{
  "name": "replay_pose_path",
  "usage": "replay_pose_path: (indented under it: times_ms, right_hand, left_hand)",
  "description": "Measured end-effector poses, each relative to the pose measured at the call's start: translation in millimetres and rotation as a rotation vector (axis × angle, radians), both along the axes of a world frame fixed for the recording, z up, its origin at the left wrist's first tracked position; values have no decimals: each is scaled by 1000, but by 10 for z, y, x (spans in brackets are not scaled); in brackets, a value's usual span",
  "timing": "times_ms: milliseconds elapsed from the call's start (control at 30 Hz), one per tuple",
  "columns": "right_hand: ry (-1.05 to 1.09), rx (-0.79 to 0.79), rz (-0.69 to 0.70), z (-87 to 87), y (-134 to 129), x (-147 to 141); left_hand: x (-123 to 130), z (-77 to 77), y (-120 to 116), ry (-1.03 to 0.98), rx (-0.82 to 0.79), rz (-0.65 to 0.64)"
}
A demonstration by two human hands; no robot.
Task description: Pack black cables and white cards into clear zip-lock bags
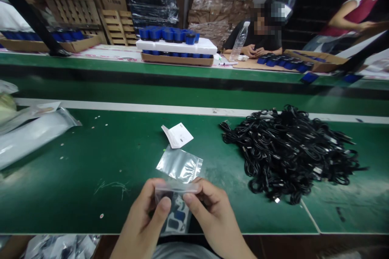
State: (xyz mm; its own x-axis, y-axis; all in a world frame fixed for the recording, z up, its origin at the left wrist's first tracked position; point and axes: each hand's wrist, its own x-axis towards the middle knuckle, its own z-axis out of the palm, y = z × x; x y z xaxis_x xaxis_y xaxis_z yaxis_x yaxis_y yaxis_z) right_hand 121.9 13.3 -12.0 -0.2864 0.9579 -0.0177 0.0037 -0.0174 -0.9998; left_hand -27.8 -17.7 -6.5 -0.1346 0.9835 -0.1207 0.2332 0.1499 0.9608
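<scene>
Near the front edge of the green table, my left hand [148, 208] and my right hand [209, 202] pinch the top strip of a clear zip bag [174, 216] from either side. Inside the bag a printed sheet with dark pictures shows, along with something dark that I cannot make out. Just beyond it lies a flat, shiny zip bag [179, 165] that looks unfilled. A folded white leaflet [179, 134] rests behind that one, partly propped open.
A heap of black cables [291, 149] covers the right side. White plastic packaging [33, 129] lies at left. Filled bags [62, 247] sit below the front edge. Across the raised bench [106, 62] are blue parts [167, 33], a bottle [240, 42] and a seated person [255, 32].
</scene>
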Motion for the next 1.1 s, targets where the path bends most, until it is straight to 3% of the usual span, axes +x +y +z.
replay_pose_path:
  times_ms: [133, 367, 500, 633, 900, 1100]
  right_hand:
    - [53, 36, -127, -111, -106, -165]
    - [-299, 346, -186, -255, -286, -230]
    - [-395, 393, -203, -298, -358, -258]
    - [-332, 334, -199, -262, -336, -265]
    - [5, 57, -92, -42, -26, -61]
    - [127, -47, -39, -29, 1, 5]
  left_hand:
    - [203, -84, -57, 47, 1, 86]
    - [337, -197, -124, 98, 149, 221]
    - [349, -227, -137, 97, 164, 243]
    - [328, -225, -135, 70, 149, 264]
    - [132, -6, 16, -38, 100, 115]
    - [49, 61, 58, -11, 70, 37]
